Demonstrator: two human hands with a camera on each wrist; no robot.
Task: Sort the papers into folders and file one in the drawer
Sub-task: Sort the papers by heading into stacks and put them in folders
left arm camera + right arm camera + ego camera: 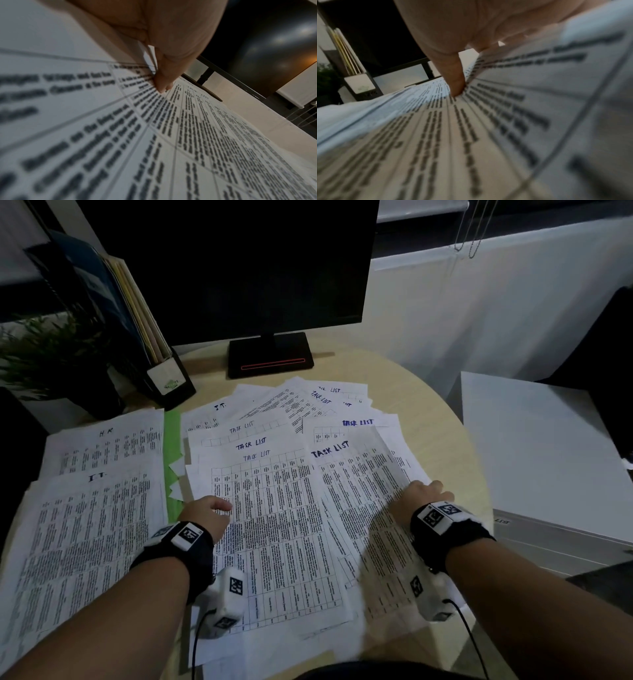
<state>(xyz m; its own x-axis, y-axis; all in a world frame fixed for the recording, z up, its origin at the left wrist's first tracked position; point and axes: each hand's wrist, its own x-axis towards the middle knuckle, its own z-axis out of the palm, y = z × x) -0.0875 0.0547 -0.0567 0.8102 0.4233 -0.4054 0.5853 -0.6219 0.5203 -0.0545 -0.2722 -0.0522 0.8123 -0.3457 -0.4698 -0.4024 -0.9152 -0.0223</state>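
Left hand (205, 513) and right hand (419, 496) pinch papers (274, 508).

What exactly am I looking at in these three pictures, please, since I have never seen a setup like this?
There is no machine here: a person works with bare hands and wears three cameras. The wide picture comes from the head and looks down at a round table. The other two come from cameras strapped to the wrists and look along the fingers, so the print looks huge and blurred.

On the table lie fanned sheets headed TASK LIST, a stack marked I.T., one marked H.R. and a green folder. Behind stand a monitor, a file holder and a plant.

The left hand pinches the edge of some sheets. The right hand grips the right side of the fan.
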